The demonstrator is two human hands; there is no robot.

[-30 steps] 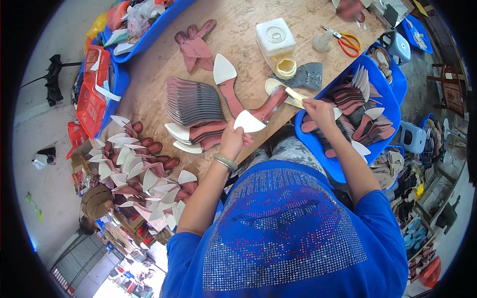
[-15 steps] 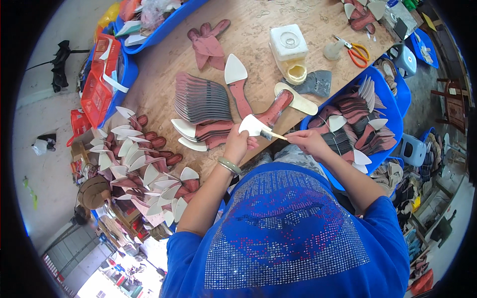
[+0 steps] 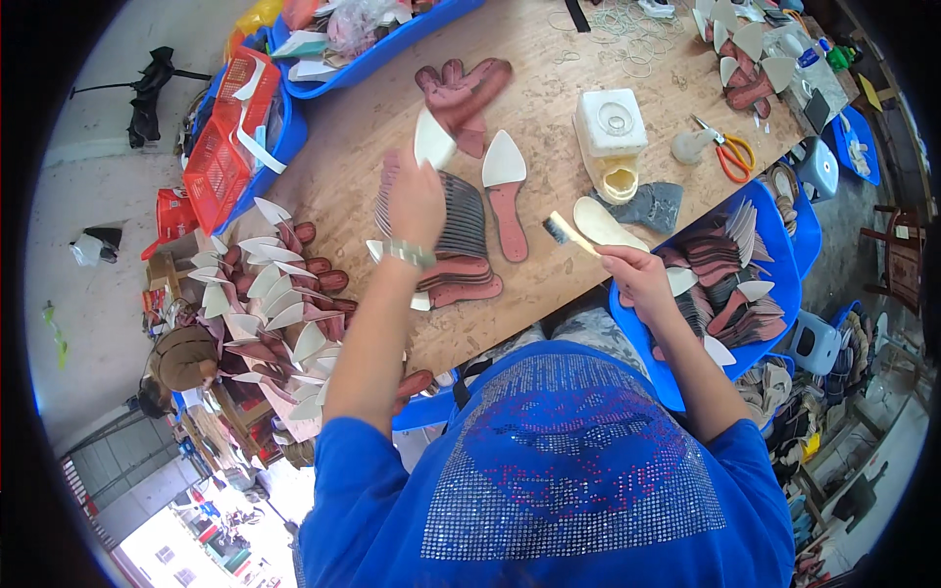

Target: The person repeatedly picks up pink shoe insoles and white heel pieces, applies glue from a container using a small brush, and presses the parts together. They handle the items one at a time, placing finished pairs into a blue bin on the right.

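My left hand [image 3: 417, 201], a bit blurred, is reached far out over the table. Its fingers are closed on the white pointed tip of a reddish shoe insole [image 3: 474, 96], over a small group of other reddish insoles [image 3: 472, 137]. Below that hand stands a fanned stack of dark-edged insoles [image 3: 463, 218]. In my right hand [image 3: 637, 277] is a small brush [image 3: 569, 233] with a pale handle and dark bristles, near the table's front edge. Beside the brush lies a cream sole-shaped piece [image 3: 603, 223]. A single white-tipped insole [image 3: 506, 201] lies flat mid-table.
Farther back stand a white plastic container with a yellowish mouth [image 3: 616, 137] and orange-handled pliers [image 3: 730, 152]. A dark grey scrap [image 3: 652, 206] lies near it. To the right is a blue tub [image 3: 637, 318] of insoles; many white-tipped insoles [image 3: 284, 314] are heaped at left.
My left hand has moved away from the brush, forward and left, carrying the white-tipped insole to the far group. My right hand keeps the brush, now tilted up. The whole view has shifted slightly.
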